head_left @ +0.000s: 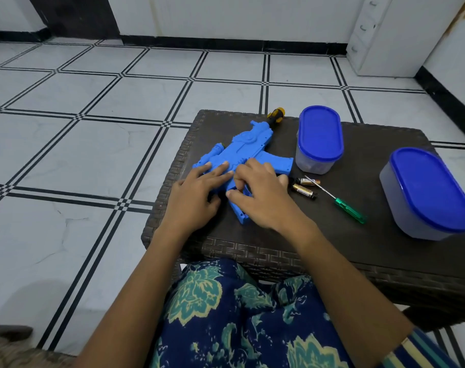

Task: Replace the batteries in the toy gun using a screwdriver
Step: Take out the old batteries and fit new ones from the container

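Fingers (220,168) on gun (252,146) near table edge (184,150)

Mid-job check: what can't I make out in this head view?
Head view:
- Battery compartment of the toy gun: covered by the right hand; its fingertips hidden too.
- Yellow-handled tool: shaft behind the toy gun.
- Both containers: contents hidden by lids and cloudy walls.
- Batteries: labels too small.
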Tool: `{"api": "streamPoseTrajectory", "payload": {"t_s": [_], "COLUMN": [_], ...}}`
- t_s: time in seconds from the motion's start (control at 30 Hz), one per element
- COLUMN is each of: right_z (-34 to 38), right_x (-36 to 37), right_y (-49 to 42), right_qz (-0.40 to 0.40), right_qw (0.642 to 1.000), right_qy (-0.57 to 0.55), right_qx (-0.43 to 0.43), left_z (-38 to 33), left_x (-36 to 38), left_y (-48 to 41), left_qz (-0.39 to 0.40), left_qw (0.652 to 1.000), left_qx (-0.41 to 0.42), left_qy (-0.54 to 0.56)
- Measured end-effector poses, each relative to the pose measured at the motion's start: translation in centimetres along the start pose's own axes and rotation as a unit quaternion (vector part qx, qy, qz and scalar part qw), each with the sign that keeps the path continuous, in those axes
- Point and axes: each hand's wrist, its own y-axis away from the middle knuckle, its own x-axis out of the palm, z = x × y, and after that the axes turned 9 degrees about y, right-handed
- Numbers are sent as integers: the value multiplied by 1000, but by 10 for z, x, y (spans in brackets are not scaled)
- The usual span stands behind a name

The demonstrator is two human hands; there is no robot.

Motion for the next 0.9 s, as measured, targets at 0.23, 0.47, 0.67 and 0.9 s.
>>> {"api": "streamPoseTrajectory", "payload": {"t_s": [0.23, 0.47, 0.67, 0.9], "right_z": [-9, -48, -77, -93], "right_x": [-8, -41, -45, -39], "right_y": [8, 22, 42, 47], "right_qz": [-15, -169, -126, -85], "right_qw": [983, 903, 954, 977], "right_qy": [-171, -308, -148, -16], "right_qx": [61, 247, 229, 195], "left_z": [-5, -49, -93, -104], "left_x": [-1, 7, 28, 55], "left_y": [2, 4, -17, -12], "left_qz": [28, 82, 138, 130], "left_qw": [998, 993, 986, 980], "left_qx": [-6, 50, 95, 113], "left_qy": [-64, 62, -9, -96]}}
